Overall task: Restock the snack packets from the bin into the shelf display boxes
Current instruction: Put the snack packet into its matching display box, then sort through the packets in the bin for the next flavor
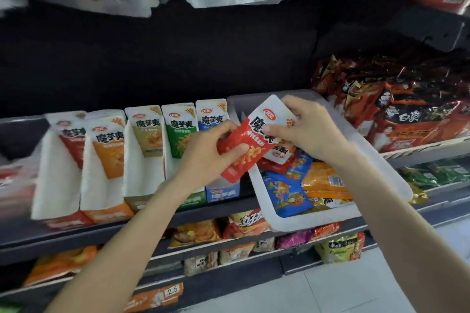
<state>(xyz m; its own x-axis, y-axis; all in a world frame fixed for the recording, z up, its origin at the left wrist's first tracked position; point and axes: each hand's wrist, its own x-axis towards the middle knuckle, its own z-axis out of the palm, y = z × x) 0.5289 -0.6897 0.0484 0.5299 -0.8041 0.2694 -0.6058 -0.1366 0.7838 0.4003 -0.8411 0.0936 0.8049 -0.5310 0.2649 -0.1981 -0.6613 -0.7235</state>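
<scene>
A shop shelf [208, 213] seen from above, with two bare arms reaching in from below. At the left stands a row of white display boxes: a red box [63, 160], an orange box [106, 155], an olive box [145, 145], a green box [179, 134] and a blue box [213, 119], each showing a packet face at its top. In front of the blue box, the left hand [206, 155] pinches the lower part of a red and white packet [254, 140], thumb on its red face and fingers curled behind. The right hand [305, 129] pinches the same packet at its white upper end, thumb on the front, so the packet is held tilted in the air between both hands, above the near left corner of the bin. The white bin [318, 218] rests on the shelf just right of the blue box and holds loose blue packets [284, 190] and orange packets [325, 183]. Further right, dark red noodle bags [396, 114] are piled on the shelf. Lower shelves carry more snack bags [244, 223], blurred.
</scene>
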